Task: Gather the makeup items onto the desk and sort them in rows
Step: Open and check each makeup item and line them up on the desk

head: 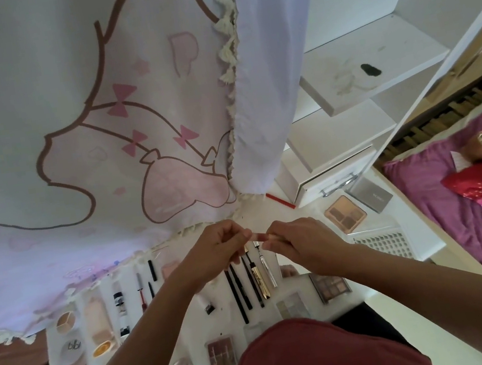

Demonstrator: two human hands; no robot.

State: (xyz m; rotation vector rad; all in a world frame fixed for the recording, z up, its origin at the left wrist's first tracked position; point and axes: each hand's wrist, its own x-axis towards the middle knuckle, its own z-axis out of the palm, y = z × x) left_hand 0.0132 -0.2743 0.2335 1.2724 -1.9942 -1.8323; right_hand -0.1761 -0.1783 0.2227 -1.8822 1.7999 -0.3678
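Observation:
Above the white desk (224, 323) my left hand (215, 246) and my right hand (299, 242) meet, both pinching one small pale tube (258, 237) between their fingertips. Beneath them lie rows of makeup: black pencils (238, 293), a gold tube (259, 277) and a silver tube (267, 268). Eyeshadow palettes (330, 285) lie nearer me, with another palette (222, 354) by my chest. At the left sit foundation tubes (98, 325), a black-and-white tube (121, 308) and round compacts (65, 319).
A peach palette (345, 213) and a grey box (369, 195) sit at the desk's back right beside a white drawer unit (336, 176). A white lattice basket (385, 243) stands on the right. A cartoon-print curtain (80, 113) hangs behind the desk. A bed with purple bedding (456, 195) is far right.

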